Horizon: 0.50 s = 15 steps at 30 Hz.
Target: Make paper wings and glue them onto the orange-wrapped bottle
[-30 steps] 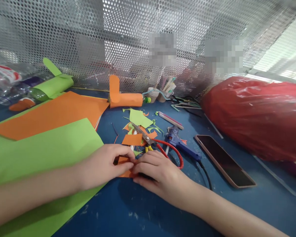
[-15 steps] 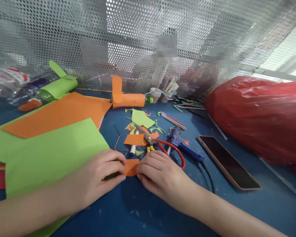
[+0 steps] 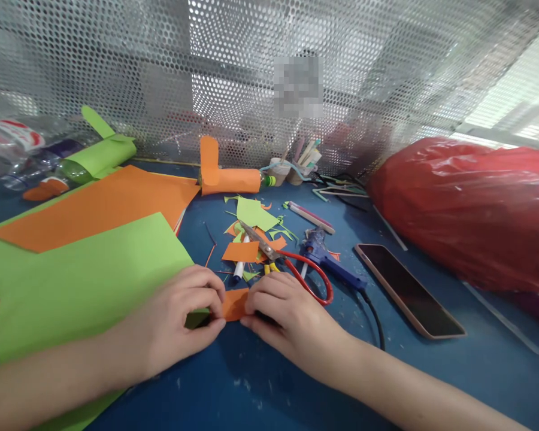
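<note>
My left hand (image 3: 175,326) and my right hand (image 3: 287,317) meet low in the middle, both pinching a small orange paper piece (image 3: 234,303) that lies on the blue table (image 3: 260,383). The left hand's fingers curl over the piece's left end at the edge of a large green paper sheet (image 3: 85,281). The right hand's fingers press on its right end. Red-handled scissors (image 3: 296,269) lie just behind the right hand, among orange and green paper scraps (image 3: 251,233).
A large orange sheet (image 3: 99,206) lies behind the green one. An orange-wrapped bottle (image 3: 229,176) and a green-wrapped bottle (image 3: 99,152) lie by the perforated metal wall (image 3: 161,72). A blue glue gun (image 3: 327,260), a phone (image 3: 408,290), and a red plastic bag (image 3: 467,203) are at the right.
The hands stayed together on the orange piece. They have spread slightly apart, so more of the piece shows between the fingertips than a second ago.
</note>
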Each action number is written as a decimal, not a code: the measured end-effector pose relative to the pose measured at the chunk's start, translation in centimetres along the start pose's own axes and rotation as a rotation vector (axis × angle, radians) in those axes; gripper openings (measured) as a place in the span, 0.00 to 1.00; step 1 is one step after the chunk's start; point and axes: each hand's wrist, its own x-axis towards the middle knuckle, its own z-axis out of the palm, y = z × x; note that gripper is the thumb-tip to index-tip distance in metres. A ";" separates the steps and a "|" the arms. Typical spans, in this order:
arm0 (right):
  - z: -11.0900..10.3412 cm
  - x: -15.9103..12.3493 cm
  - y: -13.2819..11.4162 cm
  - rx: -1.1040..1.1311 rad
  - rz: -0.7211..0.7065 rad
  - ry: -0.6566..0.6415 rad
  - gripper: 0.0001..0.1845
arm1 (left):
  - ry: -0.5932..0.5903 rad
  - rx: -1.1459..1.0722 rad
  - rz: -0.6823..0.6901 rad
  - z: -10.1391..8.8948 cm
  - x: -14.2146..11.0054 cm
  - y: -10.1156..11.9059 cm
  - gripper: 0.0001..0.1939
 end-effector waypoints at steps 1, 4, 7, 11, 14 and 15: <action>0.1 0.0 0.0 0.008 0.020 0.003 0.05 | 0.000 0.002 0.007 0.0 0.0 0.0 0.08; 0.2 0.1 -0.1 0.036 0.075 0.014 0.05 | -0.012 0.021 0.061 -0.2 0.0 0.0 0.08; 0.3 0.1 0.0 0.071 0.124 0.025 0.04 | -0.022 0.060 0.160 -0.3 -0.2 0.0 0.08; 0.4 0.0 -0.1 0.071 0.163 0.015 0.05 | -0.048 0.081 0.189 -0.2 -0.3 0.1 0.10; 0.4 0.1 -0.4 0.045 0.182 0.009 0.05 | -0.062 0.106 0.195 -0.1 -0.3 -0.1 0.09; 0.4 0.1 -0.5 0.035 0.186 0.008 0.05 | -0.059 0.115 0.198 -0.1 -0.3 -0.1 0.08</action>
